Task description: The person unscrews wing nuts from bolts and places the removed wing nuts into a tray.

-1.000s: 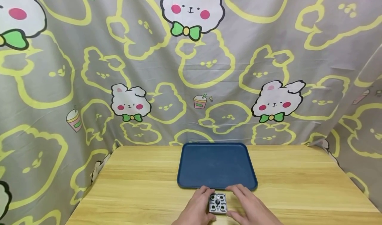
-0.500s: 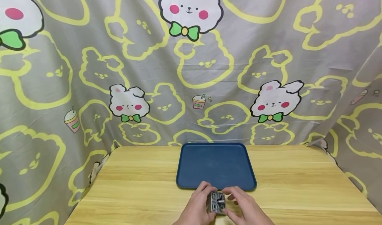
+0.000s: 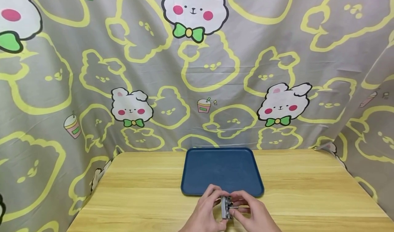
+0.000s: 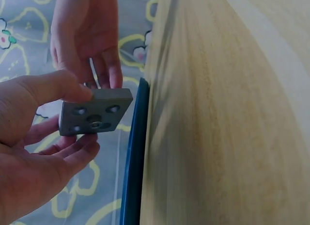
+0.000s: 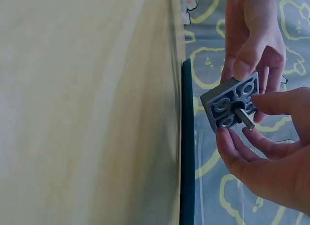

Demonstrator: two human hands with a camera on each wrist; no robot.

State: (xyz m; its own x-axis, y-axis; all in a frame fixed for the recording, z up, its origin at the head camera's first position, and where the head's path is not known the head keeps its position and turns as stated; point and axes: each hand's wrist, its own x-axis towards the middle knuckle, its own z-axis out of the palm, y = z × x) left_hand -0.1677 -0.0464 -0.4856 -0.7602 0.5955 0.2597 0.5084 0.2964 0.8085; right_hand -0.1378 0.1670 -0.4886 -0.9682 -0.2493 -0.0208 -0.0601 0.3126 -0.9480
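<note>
A square grey metal block (image 3: pixel 225 208) has recessed holes near its corners and a bolt (image 5: pixel 244 117) standing out of its middle. Held above the table, it is turned on edge in the head view. My left hand (image 3: pixel 205 211) grips it, thumb on one edge and fingers on the opposite one, as the left wrist view shows. On the bolt's side, my right hand (image 3: pixel 250 209) has curled fingers at the block. Its thumb and a fingertip touch the block's edges, and another fingertip lies close to the bolt's end. Whether that fingertip touches the bolt is unclear.
A dark blue tray (image 3: pixel 221 170) lies on the wooden table (image 3: pixel 138 191) just beyond both hands. Behind and along the sides hangs a grey curtain (image 3: pixel 172 64) with yellow outlines and white cartoon animals.
The block has turned from holed face upward to standing on edge, with its bolt now pointing right. My right hand has moved left, bringing its fingers in to the block.
</note>
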